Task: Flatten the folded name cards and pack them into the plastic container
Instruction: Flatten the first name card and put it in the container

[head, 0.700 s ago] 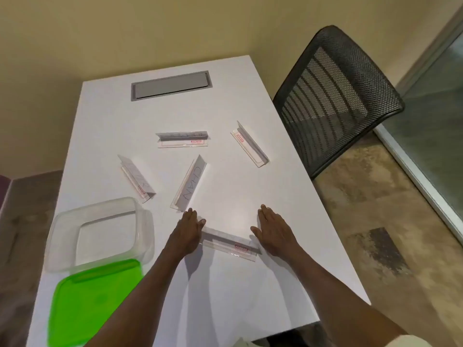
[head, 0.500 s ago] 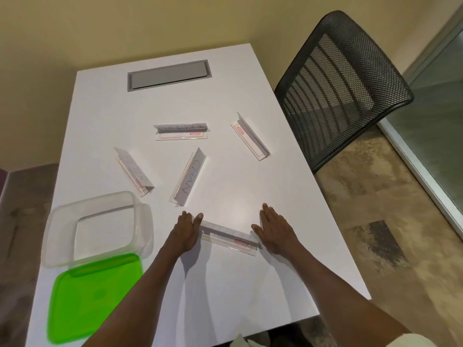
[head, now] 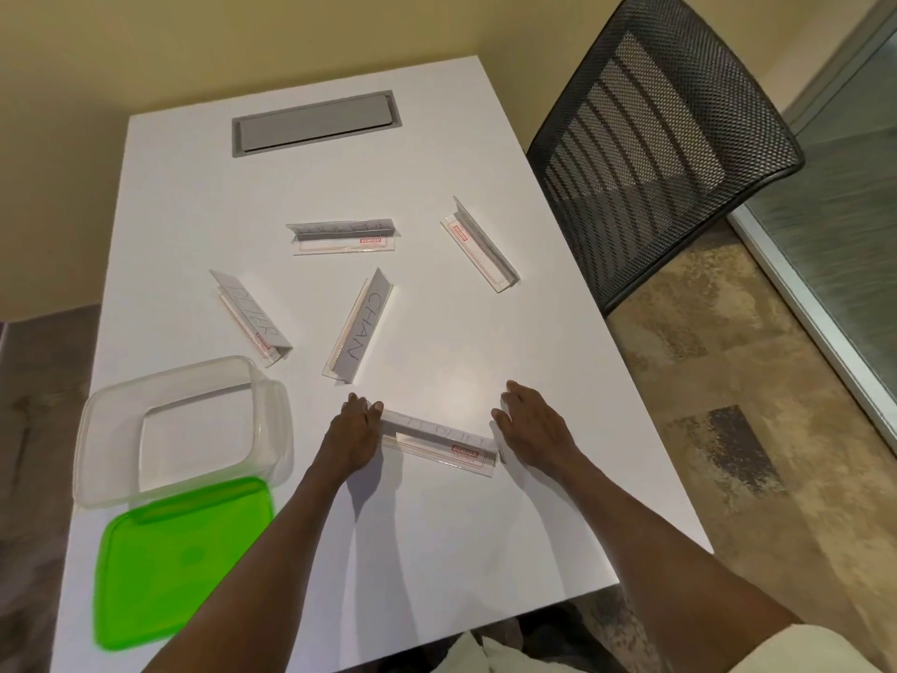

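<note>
The nearest name card [head: 439, 442] lies on the white surface [head: 456, 536], still folded, its long axis left to right and dipping slightly toward the right end. The left hand [head: 352, 437] touches its left end and the right hand [head: 534, 429] its right end, fingers extended and loose, gripping nothing. Judgement: flattening should go best by pressing evenly along the crease from both ends. The plastic container [head: 121, 400] stands empty, left of the card.
</note>
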A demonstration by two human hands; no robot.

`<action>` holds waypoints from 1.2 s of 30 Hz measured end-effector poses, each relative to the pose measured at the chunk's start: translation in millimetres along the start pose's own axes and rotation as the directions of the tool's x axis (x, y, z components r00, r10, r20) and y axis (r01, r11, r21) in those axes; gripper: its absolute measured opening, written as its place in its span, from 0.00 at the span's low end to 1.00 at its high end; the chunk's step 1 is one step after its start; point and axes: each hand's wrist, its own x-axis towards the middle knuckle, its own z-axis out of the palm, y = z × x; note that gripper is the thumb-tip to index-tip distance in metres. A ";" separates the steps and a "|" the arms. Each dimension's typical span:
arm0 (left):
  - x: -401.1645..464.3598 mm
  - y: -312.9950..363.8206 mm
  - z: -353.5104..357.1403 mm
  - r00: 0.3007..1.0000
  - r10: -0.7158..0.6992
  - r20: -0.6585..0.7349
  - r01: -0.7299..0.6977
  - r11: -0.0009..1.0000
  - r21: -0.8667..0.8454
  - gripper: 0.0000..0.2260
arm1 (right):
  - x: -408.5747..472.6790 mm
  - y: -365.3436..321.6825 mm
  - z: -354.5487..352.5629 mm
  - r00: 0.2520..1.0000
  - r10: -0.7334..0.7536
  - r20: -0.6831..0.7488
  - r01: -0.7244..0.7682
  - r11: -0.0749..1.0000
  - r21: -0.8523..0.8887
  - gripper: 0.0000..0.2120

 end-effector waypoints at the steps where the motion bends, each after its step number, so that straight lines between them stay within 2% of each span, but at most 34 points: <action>1: 0.2 0.0 -0.5 1.000 0.011 -0.016 -0.011 1.000 0.004 0.17 | -1.4 -0.6 -0.9 0.999 0.002 -0.054 -0.003 1.000 -0.024 0.14; 4: 0.5 2.0 -2.5 0.994 0.011 -0.113 -0.012 1.000 -0.007 0.17 | -4.1 -3.9 -5.6 0.995 0.051 -0.087 -0.058 0.995 -0.081 0.11; 8: 0.1 8.2 -4.8 0.977 -0.007 -0.211 0.006 1.000 -0.007 0.17 | -7.6 -2.0 -4.7 0.992 0.123 -0.018 -0.123 0.992 -0.010 0.12; 13: -2.5 13.8 -6.2 0.971 -0.092 -0.221 0.069 0.992 -0.107 0.17 | -7.7 -4.8 -4.7 0.954 0.266 0.140 -0.279 0.957 0.076 0.11; 16: -5.7 16.8 -6.0 0.968 -0.128 -0.214 0.113 0.990 -0.078 0.19 | -4.4 -7.2 -10.5 0.896 0.346 0.277 -0.415 0.875 0.250 0.11; 19: -7.9 21.1 -7.6 0.956 -0.188 -0.228 0.167 0.980 -0.108 0.20 | -3.2 -12.4 -15.2 0.851 0.348 0.393 -0.499 0.769 0.400 0.11; 26: -9.7 23.7 -12.6 0.953 -0.230 -0.196 0.198 0.966 -0.168 0.15 | 1.7 -20.1 -19.4 0.725 0.421 0.545 -0.674 0.597 0.436 0.11; 31: -11.2 25.9 -22.0 0.952 -0.235 -0.198 0.216 0.970 -0.112 0.13 | 9.8 -24.8 -30.0 0.680 0.418 0.602 -0.724 0.515 0.459 0.11; 33: -12.3 25.9 -26.6 0.953 -0.209 -0.220 0.200 0.978 -0.064 0.12 | 15.4 -27.5 -37.3 0.682 0.418 0.599 -0.720 0.523 0.455 0.11; 36: -14.4 25.5 -33.9 0.937 -0.253 -0.242 0.230 0.966 -0.121 0.11 | 26.0 -31.0 -49.8 0.717 0.413 0.562 -0.684 0.573 0.452 0.10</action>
